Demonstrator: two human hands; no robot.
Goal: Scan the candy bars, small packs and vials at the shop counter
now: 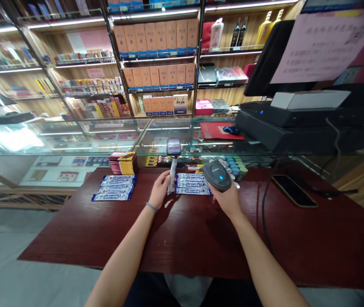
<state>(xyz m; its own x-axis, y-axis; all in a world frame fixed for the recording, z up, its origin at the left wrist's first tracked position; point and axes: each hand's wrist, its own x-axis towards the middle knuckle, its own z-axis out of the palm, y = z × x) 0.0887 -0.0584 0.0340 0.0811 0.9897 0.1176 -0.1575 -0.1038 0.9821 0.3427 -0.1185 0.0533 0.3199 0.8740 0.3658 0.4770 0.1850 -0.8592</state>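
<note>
My left hand [159, 190] is closed on a slim white-and-blue wrapped packet [172, 175], held upright and turned nearly edge-on above the dark red table [182, 238]. In my right hand [229, 203] is a black barcode scanner [218, 175] with a blue light on top; its head points forward and left, toward the held packet. Between my hands, a row of similar packets [193, 184] lies flat, partly covered by the scanner. Another group of these packets [113, 188] lies to the left of my left hand.
Behind the left packets stands a stack of maroon-and-yellow boxes [122, 163]. A small screen device [173, 146] is by the glass counter [105, 128]. To the right are a phone [293, 190], a black cable [265, 204] and a monitor [268, 64].
</note>
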